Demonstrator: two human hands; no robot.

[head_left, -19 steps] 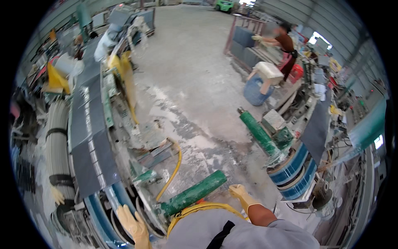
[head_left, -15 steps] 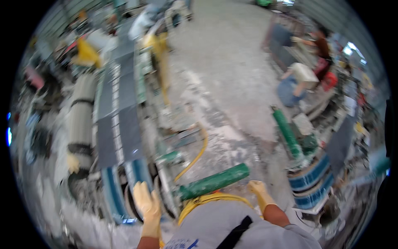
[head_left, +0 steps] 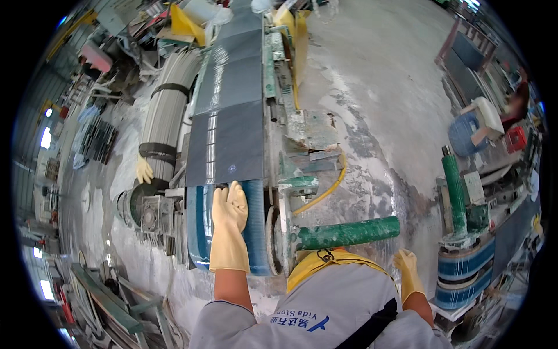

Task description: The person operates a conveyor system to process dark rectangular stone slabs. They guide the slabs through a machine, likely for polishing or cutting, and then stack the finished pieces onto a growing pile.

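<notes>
My left hand (head_left: 231, 218), in a cream rubber glove, reaches over the blue ribbed conveyor belt (head_left: 254, 227) at its near end. Its fingers point forward, reaching the near edge of a dark grey stone slab (head_left: 238, 142). A small dark spot at the left fingertips is too small to name. My right hand (head_left: 408, 272), gloved alike, hangs at my right side with fingers curled and nothing visible in them. Between the hands, a green cylinder (head_left: 349, 232) sticks out sideways from the conveyor frame, just beyond my yellow apron (head_left: 302, 269).
Left of the belt lies a grey ribbed roll (head_left: 168, 96) with dark straps; a loose cream glove (head_left: 144, 170) hangs by it. A yellow hose (head_left: 334, 189) curves over the floor. At right stand another green cylinder (head_left: 454, 189), a second blue belt (head_left: 465, 270) and a blue barrel (head_left: 465, 134).
The view has turned left, so the conveyor sits nearer the middle. My left hand has moved forward to the slab's near edge, its fingers closer together. My right hand remains at my side.
</notes>
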